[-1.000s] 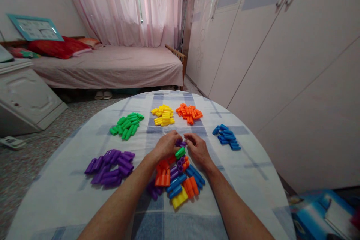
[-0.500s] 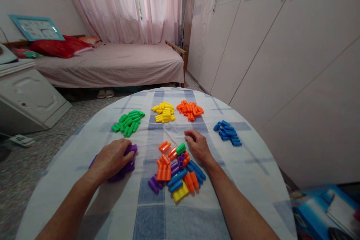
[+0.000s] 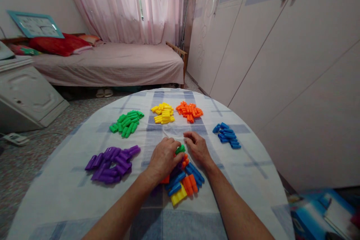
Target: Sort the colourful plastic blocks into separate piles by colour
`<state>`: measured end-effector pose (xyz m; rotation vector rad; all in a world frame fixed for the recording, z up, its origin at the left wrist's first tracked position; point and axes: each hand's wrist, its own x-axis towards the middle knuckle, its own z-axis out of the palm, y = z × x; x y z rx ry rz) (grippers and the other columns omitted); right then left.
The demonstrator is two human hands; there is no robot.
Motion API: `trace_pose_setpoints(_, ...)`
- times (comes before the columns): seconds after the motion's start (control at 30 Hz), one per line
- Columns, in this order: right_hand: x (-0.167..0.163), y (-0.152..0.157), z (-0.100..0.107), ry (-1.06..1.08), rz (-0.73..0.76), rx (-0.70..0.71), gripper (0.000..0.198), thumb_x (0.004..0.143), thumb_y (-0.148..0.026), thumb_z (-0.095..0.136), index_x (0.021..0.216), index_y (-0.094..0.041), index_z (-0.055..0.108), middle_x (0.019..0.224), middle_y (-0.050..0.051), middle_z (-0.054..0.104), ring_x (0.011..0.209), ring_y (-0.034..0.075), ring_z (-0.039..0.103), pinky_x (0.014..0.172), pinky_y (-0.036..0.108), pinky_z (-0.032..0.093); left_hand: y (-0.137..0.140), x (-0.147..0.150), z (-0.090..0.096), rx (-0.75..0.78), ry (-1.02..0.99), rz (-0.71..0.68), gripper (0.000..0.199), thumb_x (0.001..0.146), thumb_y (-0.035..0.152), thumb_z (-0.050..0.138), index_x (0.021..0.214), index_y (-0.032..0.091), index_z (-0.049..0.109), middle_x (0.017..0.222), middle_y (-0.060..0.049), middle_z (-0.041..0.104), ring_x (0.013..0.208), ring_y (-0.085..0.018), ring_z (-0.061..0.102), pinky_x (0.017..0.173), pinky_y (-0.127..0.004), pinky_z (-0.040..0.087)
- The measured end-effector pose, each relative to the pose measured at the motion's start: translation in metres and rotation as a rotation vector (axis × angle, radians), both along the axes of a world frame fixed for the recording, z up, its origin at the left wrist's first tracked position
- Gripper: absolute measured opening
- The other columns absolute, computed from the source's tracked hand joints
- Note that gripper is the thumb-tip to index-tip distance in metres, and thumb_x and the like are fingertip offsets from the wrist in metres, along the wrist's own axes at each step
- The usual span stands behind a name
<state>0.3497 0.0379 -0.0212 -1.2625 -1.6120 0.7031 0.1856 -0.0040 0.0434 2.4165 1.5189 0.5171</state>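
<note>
Two bare forearms angle inward from the near edge, both grips close together but apart, backs upward.
The left forearm (image 3: 123,206) slants far and right to a nearly straight wrist (image 3: 152,174); the left grip (image 3: 164,157) bends its fingers rightward, palm down, the palm side hidden. The right forearm (image 3: 233,206) slants far and left, and the right grip (image 3: 197,149) curves loosely leftward, a gap showing between thumb (image 3: 190,143) and forefinger.
</note>
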Motion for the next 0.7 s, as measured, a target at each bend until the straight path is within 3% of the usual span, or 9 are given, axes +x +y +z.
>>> trace_pose_setpoints(0.13, 0.001, 0.001, -0.002, 0.013, 0.003, -0.009, 0.024, 0.077, -0.023, 0.050, 0.096, -0.020, 0.066, 0.092, 0.003, 0.068, 0.084, 0.016, 0.063, 0.078, 0.030, 0.050, 0.006, 0.002, -0.010, -0.039, -0.025, 0.047, 0.021, 0.083, 0.028, 0.053, 0.099, 0.022, 0.066, 0.089, -0.006, 0.066, 0.089, -0.021, 0.056, 0.079, -0.032, 0.042)
trace_pose_setpoints(0.27, 0.000, 0.001, -0.002, 0.033, 0.002, -0.031, 0.025, 0.077, -0.022, 0.050, 0.096, -0.020, 0.066, 0.092, 0.003, 0.069, 0.083, 0.017, 0.063, 0.076, 0.030, 0.050, 0.014, -0.016, -0.005, -0.015, -0.131, 0.085, 0.022, 0.084, 0.031, 0.052, 0.097, 0.021, 0.067, 0.089, -0.005, 0.068, 0.088, -0.020, 0.058, 0.080, -0.030, 0.043)
trace_pose_setpoints(0.37, 0.000, 0.000, 0.000, 0.029, -0.006, -0.047, 0.025, 0.077, -0.022, 0.050, 0.096, -0.020, 0.066, 0.093, 0.003, 0.069, 0.081, 0.016, 0.063, 0.075, 0.029, 0.050, 0.031, -0.047, 0.006, 0.061, -0.177, 0.244, 0.027, 0.083, 0.035, 0.050, 0.097, 0.019, 0.067, 0.091, -0.005, 0.069, 0.087, -0.020, 0.061, 0.080, -0.029, 0.044)
trace_pose_setpoints(0.5, -0.001, 0.000, 0.000, 0.025, -0.012, -0.048, 0.025, 0.077, -0.022, 0.050, 0.096, -0.020, 0.066, 0.093, 0.003, 0.069, 0.081, 0.016, 0.063, 0.074, 0.029, 0.050, 0.060, -0.094, 0.017, 0.104, -0.097, 0.490, 0.032, 0.083, 0.037, 0.047, 0.099, 0.019, 0.067, 0.092, -0.006, 0.071, 0.084, -0.020, 0.063, 0.075, -0.028, 0.045)
trace_pose_setpoints(0.7, 0.000, 0.001, 0.000, 0.018, -0.011, -0.050, 0.024, 0.077, -0.021, 0.051, 0.096, -0.019, 0.066, 0.093, 0.004, 0.069, 0.082, 0.016, 0.063, 0.076, 0.029, 0.050, 0.088, -0.136, 0.012, 0.082, 0.063, 0.666, 0.036, 0.084, 0.037, 0.044, 0.104, 0.018, 0.067, 0.094, -0.010, 0.070, 0.085, -0.025, 0.063, 0.068, -0.031, 0.044)
